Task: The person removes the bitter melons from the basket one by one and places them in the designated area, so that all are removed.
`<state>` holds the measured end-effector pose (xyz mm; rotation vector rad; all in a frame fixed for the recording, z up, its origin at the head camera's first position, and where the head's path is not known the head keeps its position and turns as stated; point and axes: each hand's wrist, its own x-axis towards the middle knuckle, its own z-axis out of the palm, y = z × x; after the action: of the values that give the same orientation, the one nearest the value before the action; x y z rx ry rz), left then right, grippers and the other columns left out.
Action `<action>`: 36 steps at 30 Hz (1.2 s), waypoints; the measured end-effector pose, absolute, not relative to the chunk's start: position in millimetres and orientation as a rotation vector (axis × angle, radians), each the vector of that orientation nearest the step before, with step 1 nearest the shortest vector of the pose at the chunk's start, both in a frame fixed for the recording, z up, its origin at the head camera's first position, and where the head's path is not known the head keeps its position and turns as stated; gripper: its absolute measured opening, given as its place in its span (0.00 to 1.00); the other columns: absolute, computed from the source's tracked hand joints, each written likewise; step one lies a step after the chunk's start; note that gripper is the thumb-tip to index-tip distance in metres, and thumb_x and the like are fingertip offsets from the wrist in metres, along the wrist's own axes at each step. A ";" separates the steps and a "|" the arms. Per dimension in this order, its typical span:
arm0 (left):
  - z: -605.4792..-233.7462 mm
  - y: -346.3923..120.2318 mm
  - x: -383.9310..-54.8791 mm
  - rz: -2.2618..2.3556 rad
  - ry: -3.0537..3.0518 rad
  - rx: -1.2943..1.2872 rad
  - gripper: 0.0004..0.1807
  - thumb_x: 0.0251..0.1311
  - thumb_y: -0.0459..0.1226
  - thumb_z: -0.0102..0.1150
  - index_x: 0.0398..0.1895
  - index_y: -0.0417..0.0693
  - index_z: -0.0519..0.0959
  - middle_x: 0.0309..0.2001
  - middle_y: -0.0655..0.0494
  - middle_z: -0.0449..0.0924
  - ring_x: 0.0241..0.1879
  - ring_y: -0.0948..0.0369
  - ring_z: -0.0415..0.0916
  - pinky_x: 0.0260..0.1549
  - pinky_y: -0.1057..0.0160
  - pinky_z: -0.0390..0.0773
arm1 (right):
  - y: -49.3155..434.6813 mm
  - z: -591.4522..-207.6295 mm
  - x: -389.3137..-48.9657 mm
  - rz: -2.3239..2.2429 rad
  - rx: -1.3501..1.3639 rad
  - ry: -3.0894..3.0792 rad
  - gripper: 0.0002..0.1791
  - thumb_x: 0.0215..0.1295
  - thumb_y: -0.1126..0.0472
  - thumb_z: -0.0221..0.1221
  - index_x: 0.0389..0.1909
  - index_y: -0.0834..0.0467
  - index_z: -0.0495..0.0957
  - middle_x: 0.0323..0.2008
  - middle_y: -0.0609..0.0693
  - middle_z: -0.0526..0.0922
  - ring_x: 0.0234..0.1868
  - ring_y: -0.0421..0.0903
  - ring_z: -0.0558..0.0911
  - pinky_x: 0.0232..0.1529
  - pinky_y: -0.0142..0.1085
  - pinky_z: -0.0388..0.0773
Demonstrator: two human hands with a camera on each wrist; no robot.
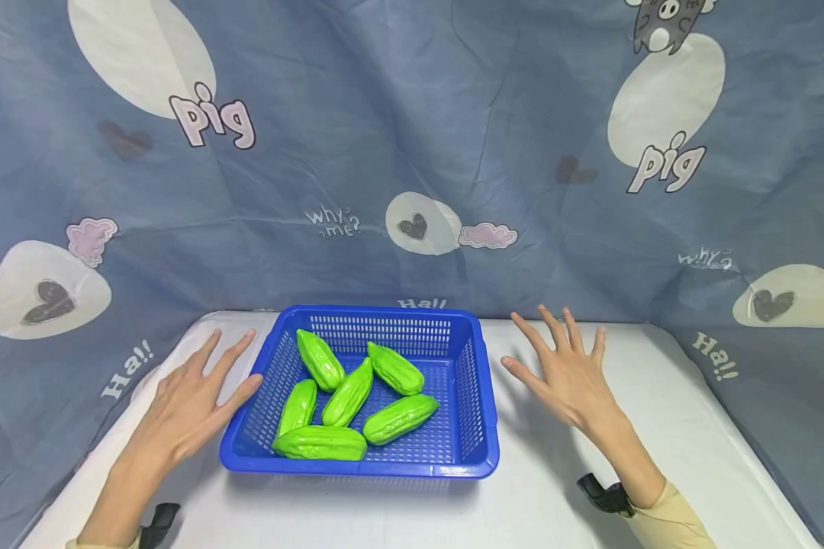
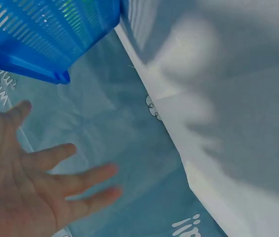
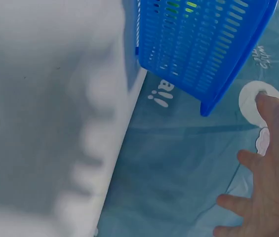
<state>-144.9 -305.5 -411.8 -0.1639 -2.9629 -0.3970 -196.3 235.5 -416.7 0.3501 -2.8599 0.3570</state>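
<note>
A blue plastic basket point(image 1: 357, 467) with slotted walls stands on the white table. Several bright green, ridged bitter melons lie inside, among them one in the middle point(image 1: 348, 393) and one along the front point(image 1: 321, 442). My left hand point(image 1: 188, 400) is spread beside the basket's left side, its thumb overlapping the rim in the head view. On the other side, apart from the basket, my right hand point(image 1: 573, 377) hovers with its fingers fanned out. Neither palm holds anything: both the left hand point(image 2: 35, 182) and the right hand point(image 3: 272, 173) show straight fingers in the wrist views.
Behind the table hangs a blue-grey cloth point(image 1: 357, 152) printed with pigs, hearts and words, which also borders both sides. The white tabletop point(image 1: 542, 496) extends in front of the basket. Dark straps point(image 1: 606, 494) circle the wrists.
</note>
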 end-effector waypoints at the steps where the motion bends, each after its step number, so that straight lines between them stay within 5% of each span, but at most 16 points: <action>1: -410.9 -305.1 -144.6 -0.436 -2.973 -0.156 0.41 0.80 0.64 0.44 0.90 0.69 0.48 0.85 0.28 0.49 0.74 0.18 0.57 0.62 0.14 0.58 | 234.8 -416.3 -196.3 0.356 0.352 -2.860 0.42 0.76 0.25 0.50 0.86 0.31 0.54 0.88 0.58 0.54 0.87 0.72 0.48 0.73 0.85 0.34; 6: -407.9 -304.3 -142.3 -0.663 -2.925 -0.148 0.35 0.86 0.58 0.40 0.89 0.60 0.53 0.77 0.26 0.67 0.64 0.26 0.77 0.56 0.20 0.71 | 230.3 -415.9 -196.0 0.368 0.372 -2.839 0.41 0.78 0.26 0.49 0.86 0.30 0.53 0.87 0.58 0.56 0.84 0.71 0.57 0.73 0.83 0.44; 11: -407.7 -301.9 -142.7 -0.764 -2.839 -0.190 0.28 0.88 0.50 0.39 0.81 0.48 0.68 0.61 0.27 0.84 0.38 0.47 0.92 0.46 0.34 0.83 | 225.6 -416.4 -195.0 0.400 0.400 -2.776 0.38 0.81 0.30 0.49 0.87 0.32 0.53 0.84 0.59 0.63 0.77 0.70 0.70 0.69 0.75 0.61; 17: -412.1 -293.9 -139.6 -0.800 -2.847 -0.057 0.30 0.88 0.52 0.37 0.78 0.42 0.69 0.62 0.26 0.82 0.29 0.58 0.87 0.34 0.51 0.80 | 219.7 -414.2 -193.3 0.481 0.432 -2.743 0.36 0.83 0.34 0.49 0.87 0.33 0.53 0.79 0.59 0.69 0.68 0.61 0.82 0.59 0.65 0.72; 22: -416.6 -285.1 -135.9 -0.854 -2.868 0.115 0.35 0.87 0.56 0.32 0.78 0.40 0.68 0.64 0.24 0.79 0.51 0.32 0.85 0.50 0.32 0.81 | 214.1 -410.8 -190.8 0.522 0.437 -2.750 0.35 0.84 0.34 0.47 0.87 0.33 0.53 0.78 0.57 0.71 0.65 0.61 0.84 0.58 0.64 0.73; 25: -418.4 -279.9 -133.6 -0.903 -2.884 0.197 0.35 0.87 0.57 0.32 0.79 0.41 0.67 0.65 0.25 0.79 0.63 0.26 0.77 0.56 0.27 0.76 | 210.5 -410.9 -187.5 0.550 0.445 -2.755 0.35 0.84 0.33 0.46 0.86 0.33 0.54 0.78 0.56 0.71 0.65 0.61 0.84 0.60 0.66 0.73; 30: -419.0 -273.1 -135.6 -1.033 -2.855 0.265 0.32 0.86 0.55 0.37 0.80 0.45 0.66 0.60 0.29 0.83 0.56 0.32 0.82 0.53 0.36 0.76 | 207.0 -412.2 -184.7 0.576 0.464 -2.748 0.34 0.85 0.36 0.47 0.86 0.35 0.56 0.77 0.54 0.72 0.66 0.60 0.84 0.61 0.68 0.73; 36: -419.4 -264.2 -137.2 -1.186 -2.799 0.349 0.29 0.86 0.50 0.44 0.82 0.49 0.64 0.51 0.36 0.87 0.35 0.56 0.80 0.37 0.59 0.72 | 204.1 -408.3 -184.5 0.576 0.483 -2.742 0.34 0.85 0.36 0.48 0.86 0.33 0.56 0.75 0.53 0.74 0.65 0.59 0.84 0.60 0.67 0.74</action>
<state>-137.2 -264.2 -419.4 0.3493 -2.7986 -1.1862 -184.5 204.1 -408.3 0.4832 -2.7419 0.5764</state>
